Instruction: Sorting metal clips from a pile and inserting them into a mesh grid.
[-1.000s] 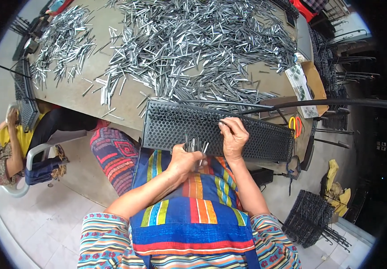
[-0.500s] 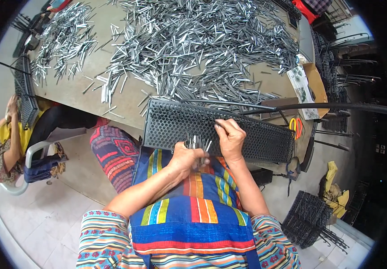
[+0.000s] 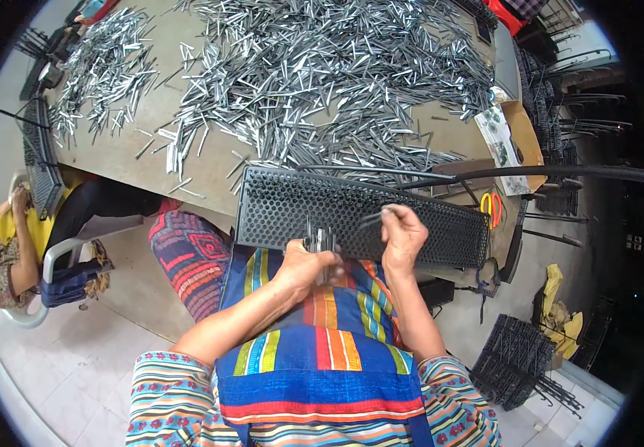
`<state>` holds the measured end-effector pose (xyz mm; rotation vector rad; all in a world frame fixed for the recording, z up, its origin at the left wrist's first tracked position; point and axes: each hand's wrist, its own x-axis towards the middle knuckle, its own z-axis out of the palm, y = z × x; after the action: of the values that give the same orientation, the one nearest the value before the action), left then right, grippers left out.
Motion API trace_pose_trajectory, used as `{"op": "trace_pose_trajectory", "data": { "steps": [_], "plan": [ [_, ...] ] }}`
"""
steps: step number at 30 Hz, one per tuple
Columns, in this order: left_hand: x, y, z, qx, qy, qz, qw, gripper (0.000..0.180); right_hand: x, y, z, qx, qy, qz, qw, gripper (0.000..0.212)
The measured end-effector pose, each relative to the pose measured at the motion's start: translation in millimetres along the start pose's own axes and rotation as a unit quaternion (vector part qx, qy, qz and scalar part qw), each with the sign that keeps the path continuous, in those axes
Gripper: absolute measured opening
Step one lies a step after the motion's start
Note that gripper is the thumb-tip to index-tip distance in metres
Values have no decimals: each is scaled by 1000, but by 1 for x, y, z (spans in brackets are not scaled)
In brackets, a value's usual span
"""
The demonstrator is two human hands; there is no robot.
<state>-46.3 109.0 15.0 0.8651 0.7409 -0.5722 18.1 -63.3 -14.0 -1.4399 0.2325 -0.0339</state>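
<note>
A bundle of thin grey metal strips stands up out of my left hand, whose fingers are wrapped round it. My right hand pinches a single thin strip, smeared by motion, that points left over the tray. Beneath both hands a long black perforated tray, its face full of small round holes, leans tilted between my lap and the table edge. My left hand is over the tray's near edge, my right hand over its right half. Whether the held strip touches the tray I cannot tell.
A large pile of loose strips covers the table. Orange-handled scissors and an open cardboard box lie right. A black bar sticks out rightward. At left a seated person has another perforated tray.
My right hand has moved right and slightly down, and a blurred strip now shows at its fingertips. My left hand stays nearly in place with its bundle.
</note>
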Motion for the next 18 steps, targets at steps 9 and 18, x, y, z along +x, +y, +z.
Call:
{"op": "trace_pose_trajectory", "data": {
  "steps": [9,18],
  "plan": [
    [-11,-17,-4,55,-30,-8,998,16,13,10,-1,-179,-36,-189,965,8],
    [-8,-14,-11,32,-2,15,999,16,9,-1,12,-322,-41,-194,925,12]
  ]
}}
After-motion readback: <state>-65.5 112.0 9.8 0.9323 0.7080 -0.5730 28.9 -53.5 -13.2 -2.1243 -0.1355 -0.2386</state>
